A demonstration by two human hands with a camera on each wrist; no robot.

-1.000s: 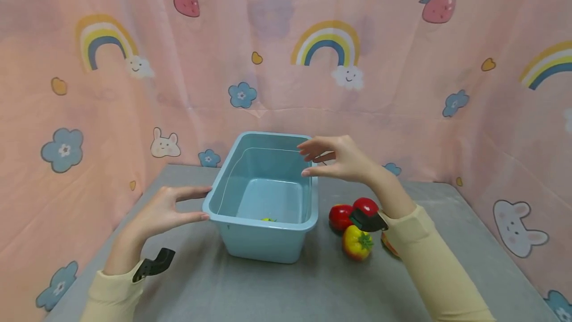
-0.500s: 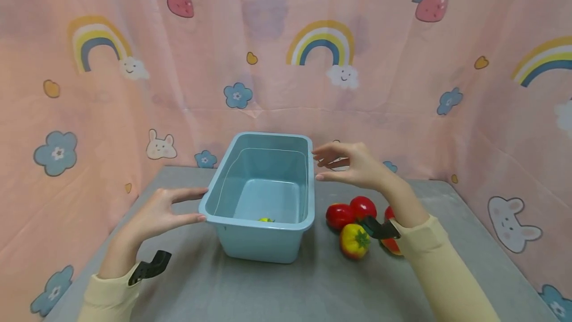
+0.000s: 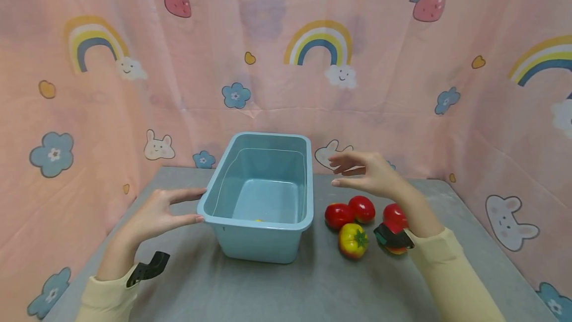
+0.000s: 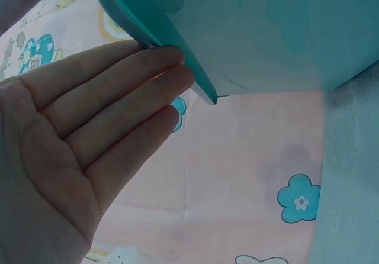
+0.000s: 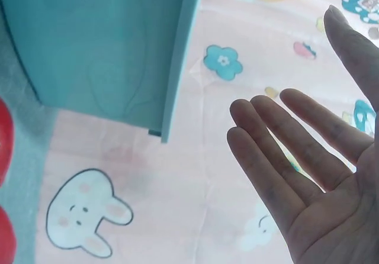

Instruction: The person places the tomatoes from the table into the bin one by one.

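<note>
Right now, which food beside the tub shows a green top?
The yellow pepper, in front of two red pieces that show no green; the things farther right are partly hidden.

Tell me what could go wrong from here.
The left hand touches the blue bin on one side only, so a stray push might shift it. The rounded red fruits lie close to the yellow pepper; if the empty right hand reaches in, it could roll one.
</note>
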